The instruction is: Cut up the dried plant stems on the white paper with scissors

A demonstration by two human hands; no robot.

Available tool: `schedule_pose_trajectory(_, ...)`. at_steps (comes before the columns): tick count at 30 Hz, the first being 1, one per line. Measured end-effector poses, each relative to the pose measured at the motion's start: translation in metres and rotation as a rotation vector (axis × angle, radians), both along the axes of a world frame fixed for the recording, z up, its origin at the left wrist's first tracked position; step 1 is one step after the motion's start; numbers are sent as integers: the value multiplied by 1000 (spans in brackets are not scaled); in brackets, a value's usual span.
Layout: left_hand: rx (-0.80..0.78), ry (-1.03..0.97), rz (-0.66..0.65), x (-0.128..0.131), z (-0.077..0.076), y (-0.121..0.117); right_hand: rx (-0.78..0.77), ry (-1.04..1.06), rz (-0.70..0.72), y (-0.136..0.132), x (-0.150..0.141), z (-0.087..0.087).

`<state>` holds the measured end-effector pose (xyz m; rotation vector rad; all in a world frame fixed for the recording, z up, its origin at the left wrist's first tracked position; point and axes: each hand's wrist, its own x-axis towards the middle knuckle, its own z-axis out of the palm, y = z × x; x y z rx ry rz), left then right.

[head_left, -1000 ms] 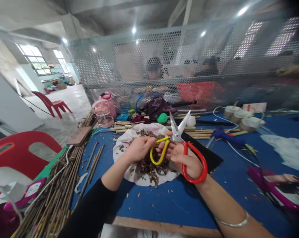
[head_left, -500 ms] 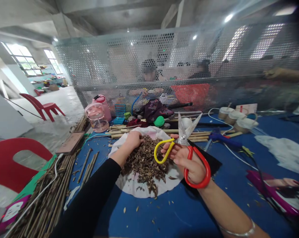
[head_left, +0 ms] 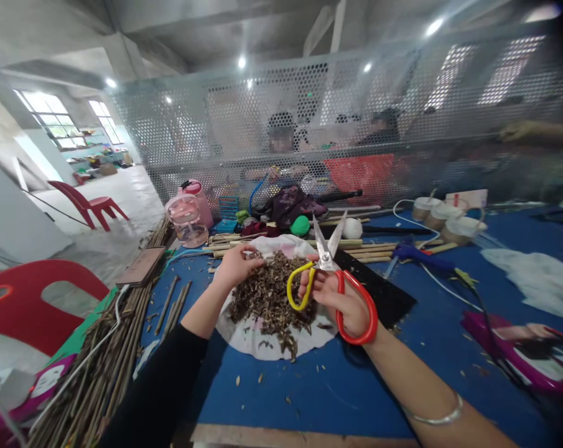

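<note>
A pair of scissors (head_left: 326,262) with one red and one yellow handle is held in my right hand (head_left: 341,302). The red loop hangs round the hand, and the blades stand spread apart, pointing away from me. My left hand (head_left: 234,269) is at the upper left edge of a heap of brown dried plant pieces (head_left: 276,298). Its thumb and fingers are apart, with nothing visible between them; the fingertips are partly hidden. Under the heap lies a round white cloth (head_left: 257,348).
Thin brown sticks (head_left: 104,354) lie bundled along the left edge, with a pink phone (head_left: 141,266) on them. A black board (head_left: 379,292) lies right of the scissors. Behind are a green ball (head_left: 300,226), a pink bottle (head_left: 201,202), cups (head_left: 442,218) and a perforated metal screen (head_left: 244,124).
My left hand has left the yellow handle and moved left to the heap's edge. My right hand keeps the scissors, which shifted slightly. The whole view has swung a little.
</note>
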<state>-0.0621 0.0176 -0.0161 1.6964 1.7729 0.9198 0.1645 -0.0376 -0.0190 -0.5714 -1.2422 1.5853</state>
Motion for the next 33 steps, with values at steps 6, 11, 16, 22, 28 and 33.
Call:
schedule_pose_trajectory(6, 172, -37, 209, 14, -13, -37, -55, -57, 68, -6, -8, -6)
schedule_pose_trajectory(11, 17, -447, 182, 18, -25, -41, -40, -50, 110, -7, -11, -12)
schedule_pose_trajectory(16, 11, -741, 156, 22, -33, -42, -46, -135, 114, -12, -14, -11)
schedule_pose_trajectory(22, -61, -635, 148, 23, -34, -43, -63, -182, 115, -13, -16, -14)
schedule_pose_trajectory(28, -139, -742, 138, 20, -31, -46, -74, -186, 114, -12, -16, -17)
schedule_pose_trajectory(33, -140, -751, 81, 19, -25, -49, -80, -194, 101, -12, -16, -16)
